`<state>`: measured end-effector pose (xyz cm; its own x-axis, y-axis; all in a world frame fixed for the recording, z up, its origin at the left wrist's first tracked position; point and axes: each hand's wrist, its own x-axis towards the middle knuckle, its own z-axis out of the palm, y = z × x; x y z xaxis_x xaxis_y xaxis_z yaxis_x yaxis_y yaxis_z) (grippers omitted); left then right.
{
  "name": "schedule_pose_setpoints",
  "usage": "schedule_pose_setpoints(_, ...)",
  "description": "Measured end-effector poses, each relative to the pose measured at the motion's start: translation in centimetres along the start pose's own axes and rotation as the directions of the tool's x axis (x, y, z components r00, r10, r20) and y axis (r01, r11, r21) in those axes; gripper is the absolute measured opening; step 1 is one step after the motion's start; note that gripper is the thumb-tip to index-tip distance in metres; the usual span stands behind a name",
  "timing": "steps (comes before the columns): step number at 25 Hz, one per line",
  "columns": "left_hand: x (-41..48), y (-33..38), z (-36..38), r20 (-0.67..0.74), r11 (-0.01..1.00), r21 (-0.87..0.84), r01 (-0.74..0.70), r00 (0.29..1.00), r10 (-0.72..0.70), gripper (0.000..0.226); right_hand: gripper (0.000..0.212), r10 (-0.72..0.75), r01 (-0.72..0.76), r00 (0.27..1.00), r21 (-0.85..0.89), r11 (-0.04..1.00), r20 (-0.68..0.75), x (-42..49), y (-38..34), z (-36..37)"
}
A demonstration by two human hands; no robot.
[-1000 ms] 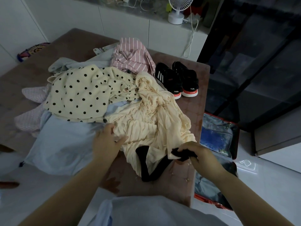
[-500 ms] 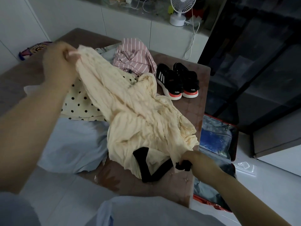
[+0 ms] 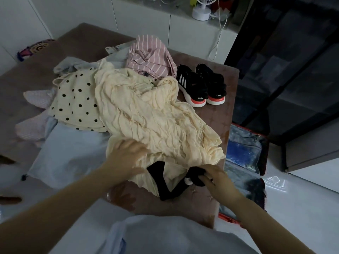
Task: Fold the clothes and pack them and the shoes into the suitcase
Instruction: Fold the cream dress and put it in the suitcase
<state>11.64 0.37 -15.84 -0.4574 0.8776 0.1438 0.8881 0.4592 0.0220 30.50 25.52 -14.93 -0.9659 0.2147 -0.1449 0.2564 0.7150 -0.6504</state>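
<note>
Crumpled cream crinkle-fabric garment (image 3: 146, 114) on the brown tabletop (image 3: 201, 59), long axis diagonal, far left to near right, left hand (image 3: 126, 158) pressing its near edge, fingers flat, right hand (image 3: 216, 182) fingers pinching its black fabric strap (image 3: 165, 186).

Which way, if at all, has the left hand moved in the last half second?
Yes. The left hand dropped from above the polka-dot top toward the table's near edge, onto the cream garment.

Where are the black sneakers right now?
Head view: the black sneakers sit on the brown table's far right corner, just right of the pink striped shirt.
</note>
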Motion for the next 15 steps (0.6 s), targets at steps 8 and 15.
schedule_pose_setpoints(8,-1.2,2.8,3.6,0.187,0.997,0.044,-0.059,0.981,0.05,0.015,0.051,-0.004,0.0,0.993,0.03,1.0,0.122,0.3,1.4,1.4)
schedule_pose_setpoints(15,-0.8,-1.3,-2.6,0.188,0.838,-0.487,0.246,0.966,-0.175,0.048,0.036,-0.09,0.079,0.977,-0.061,0.995,-0.194,-0.3,3.1,-0.4)
